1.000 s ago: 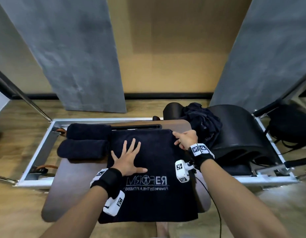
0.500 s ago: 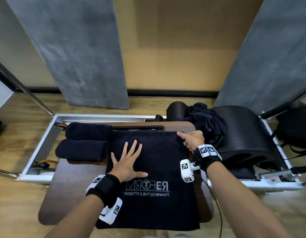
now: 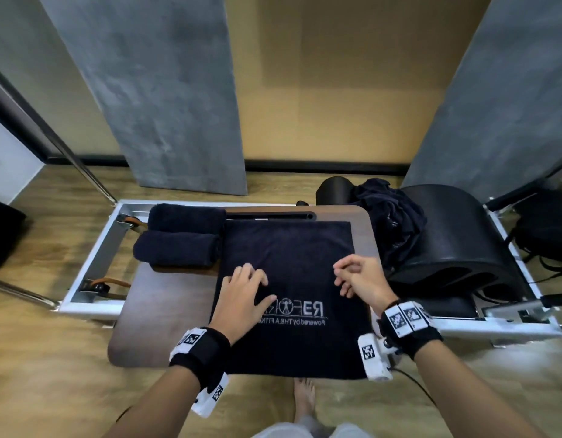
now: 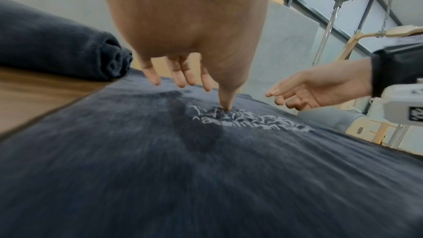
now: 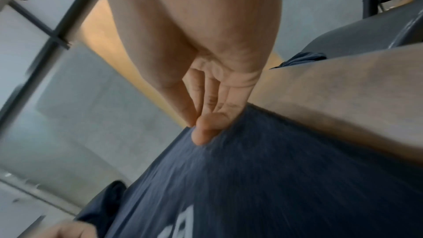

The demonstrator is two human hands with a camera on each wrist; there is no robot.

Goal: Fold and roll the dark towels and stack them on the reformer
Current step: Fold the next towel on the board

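Lying flat on the brown desk point(image 3: 166, 314), the towel point(image 3: 292, 248) shows its white logo point(image 3: 300, 311) upside down from the head view, and its near edge hangs over the desk's front edge. The left hand point(image 3: 241, 295) rests on the towel near the logo, fingers point(image 4: 181, 77) loosely spread and straight, thumb tip pressing into the cloth at the stitching; it grips nothing. The right hand point(image 3: 361, 279) is over the towel's right side, fingers point(image 5: 203, 133) loosely curled and held close together; whether they touch the cloth is unclear, and no fold is pinched. Bare desk shows left of the towel and in a narrow strip on its right. Farther left, two rolled towels point(image 3: 181, 235) lie side by side, touching, at the desk's far left corner. Beyond on the right, a crumpled dark pile point(image 3: 390, 216) sits against a black barrel point(image 3: 456, 235). The reformer point(image 3: 93, 257) frame surrounds the desk.
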